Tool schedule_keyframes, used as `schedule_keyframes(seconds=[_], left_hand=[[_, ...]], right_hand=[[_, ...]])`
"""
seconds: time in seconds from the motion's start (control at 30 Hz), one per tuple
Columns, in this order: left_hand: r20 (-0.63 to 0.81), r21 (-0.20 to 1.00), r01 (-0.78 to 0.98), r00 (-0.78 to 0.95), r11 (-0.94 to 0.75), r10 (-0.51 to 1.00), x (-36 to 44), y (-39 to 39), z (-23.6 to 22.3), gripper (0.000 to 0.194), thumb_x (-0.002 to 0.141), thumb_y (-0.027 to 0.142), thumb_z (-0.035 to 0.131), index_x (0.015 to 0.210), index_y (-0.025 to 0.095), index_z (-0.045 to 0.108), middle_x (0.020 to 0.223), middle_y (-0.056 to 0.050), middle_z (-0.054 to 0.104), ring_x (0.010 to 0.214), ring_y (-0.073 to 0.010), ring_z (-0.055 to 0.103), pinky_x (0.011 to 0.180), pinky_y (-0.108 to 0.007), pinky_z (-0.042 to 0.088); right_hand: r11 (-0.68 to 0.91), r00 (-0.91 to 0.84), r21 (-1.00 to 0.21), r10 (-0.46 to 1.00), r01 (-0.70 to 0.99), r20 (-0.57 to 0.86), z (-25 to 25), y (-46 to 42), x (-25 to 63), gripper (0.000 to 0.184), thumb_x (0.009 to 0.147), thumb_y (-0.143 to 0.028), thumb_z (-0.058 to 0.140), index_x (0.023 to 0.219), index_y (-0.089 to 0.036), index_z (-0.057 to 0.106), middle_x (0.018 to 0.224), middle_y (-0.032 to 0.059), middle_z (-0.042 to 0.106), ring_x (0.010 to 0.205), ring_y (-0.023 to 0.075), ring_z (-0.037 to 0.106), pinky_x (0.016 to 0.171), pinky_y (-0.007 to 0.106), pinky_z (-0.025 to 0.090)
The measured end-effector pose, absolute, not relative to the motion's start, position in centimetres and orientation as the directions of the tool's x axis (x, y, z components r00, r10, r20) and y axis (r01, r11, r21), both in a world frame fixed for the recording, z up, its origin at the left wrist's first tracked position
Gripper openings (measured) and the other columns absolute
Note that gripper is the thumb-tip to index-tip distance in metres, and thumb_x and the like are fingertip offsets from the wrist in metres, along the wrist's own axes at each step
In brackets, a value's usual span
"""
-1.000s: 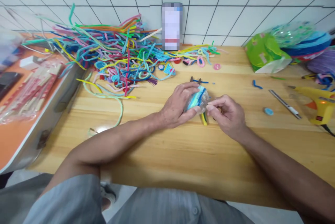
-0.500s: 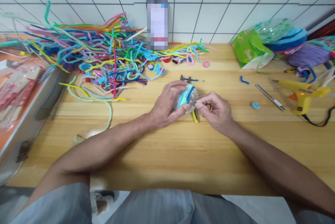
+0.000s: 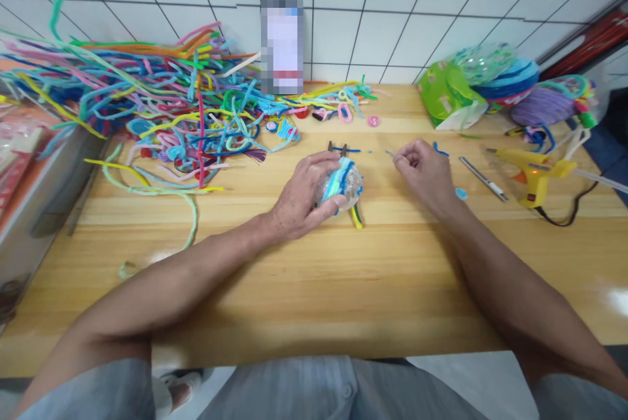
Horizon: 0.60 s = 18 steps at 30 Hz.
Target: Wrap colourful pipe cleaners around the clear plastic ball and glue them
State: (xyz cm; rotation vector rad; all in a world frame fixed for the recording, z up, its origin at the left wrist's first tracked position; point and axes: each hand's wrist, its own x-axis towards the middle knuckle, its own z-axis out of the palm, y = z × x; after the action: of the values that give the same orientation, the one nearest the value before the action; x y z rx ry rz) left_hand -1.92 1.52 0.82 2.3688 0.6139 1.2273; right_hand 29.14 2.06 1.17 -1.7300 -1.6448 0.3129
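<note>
Before us the wooden bench [image 3: 275, 302] runs from left to right, and on its far left we see a large tangle of coloured fuzzy stems [image 3: 161, 93]. At the far right a green packet [image 3: 449, 96] stands beside wrapped bundles, and nearer to us lies a yellow glue gun [image 3: 534, 175]. At the far side a phone [image 3: 283, 47] leans on the wall. Our left hand [image 3: 301, 197] has its fingers curled round a clear ball [image 3: 338, 179] banded in blues, near the middle of the bench. Our right hand [image 3: 426, 175], apart from it on the right, has thumb and forefinger pinching a thin pale strand [image 3: 391, 154], too small for us to identify. Pliers [image 3: 357, 218] lie partly hidden by the ball; right of our right hand are a slim cutter [image 3: 483, 178] and a small blue disc [image 3: 460, 193].
</note>
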Motion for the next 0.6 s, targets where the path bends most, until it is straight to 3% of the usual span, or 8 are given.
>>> schedule_keyframes(seconds=[0.1,0.2,0.27,0.4,0.6], left_hand=[[0.665,0.537,0.171,0.516,-0.826,0.539,-1.9,1.7,0.6,0.055,0.110,0.043,0.066,0.157,0.025,0.046,0.157,-0.020,0.060,0.151,-0.0321,0.058,0.124,-0.058,0.051],[0.667,0.538,0.168,0.513,-0.826,0.540,-1.9,1.8,0.4,0.061,0.110,0.050,0.065,0.162,0.025,0.043,0.160,-0.020,0.060,0.153,-0.0334,0.058,0.125,-0.060,0.050],[0.674,0.533,0.166,0.510,-0.830,0.535,-1.9,1.9,0.4,0.065,0.109,0.052,0.065,0.164,0.024,0.041,0.159,-0.021,0.060,0.154,-0.0343,0.057,0.126,-0.061,0.050],[0.681,0.530,0.155,0.508,-0.834,0.527,-2.0,2.0,0.7,0.065,0.110,0.051,0.063,0.165,0.024,0.040,0.161,-0.022,0.060,0.157,-0.0353,0.056,0.129,-0.063,0.048],[0.649,0.569,0.196,0.489,-0.798,0.583,-2.1,2.0,1.2,0.059,0.114,0.056,0.050,0.163,0.025,0.042,0.166,-0.020,0.057,0.162,-0.0342,0.051,0.133,-0.063,0.044]], right_hand=[[0.012,0.122,-0.385,0.939,0.923,0.323,0.3,3.1,30.8,0.005,0.086,-0.023,0.071,0.086,-0.026,0.066,0.077,0.0051,0.076,0.074,0.0264,0.068,0.072,0.039,0.051],[0.125,-0.028,-0.227,0.921,0.966,0.388,0.4,2.9,30.7,0.003,0.088,-0.023,0.067,0.089,-0.025,0.069,0.093,0.0127,0.081,0.094,0.0348,0.075,0.088,0.050,0.058],[0.240,-0.126,-0.230,0.898,0.943,0.422,1.1,2.2,29.9,0.006,0.091,-0.026,0.066,0.094,-0.024,0.071,0.104,0.0142,0.082,0.105,0.0373,0.076,0.097,0.056,0.059],[0.446,-0.236,-0.348,0.831,0.825,0.504,3.1,0.7,27.6,0.018,0.099,-0.033,0.067,0.115,-0.026,0.072,0.119,0.0118,0.082,0.118,0.0350,0.076,0.106,0.056,0.060],[0.566,-0.320,-0.339,0.762,0.752,0.563,3.5,-0.6,25.8,0.022,0.105,-0.044,0.066,0.121,-0.029,0.072,0.119,0.0124,0.084,0.115,0.0385,0.079,0.102,0.061,0.061]])
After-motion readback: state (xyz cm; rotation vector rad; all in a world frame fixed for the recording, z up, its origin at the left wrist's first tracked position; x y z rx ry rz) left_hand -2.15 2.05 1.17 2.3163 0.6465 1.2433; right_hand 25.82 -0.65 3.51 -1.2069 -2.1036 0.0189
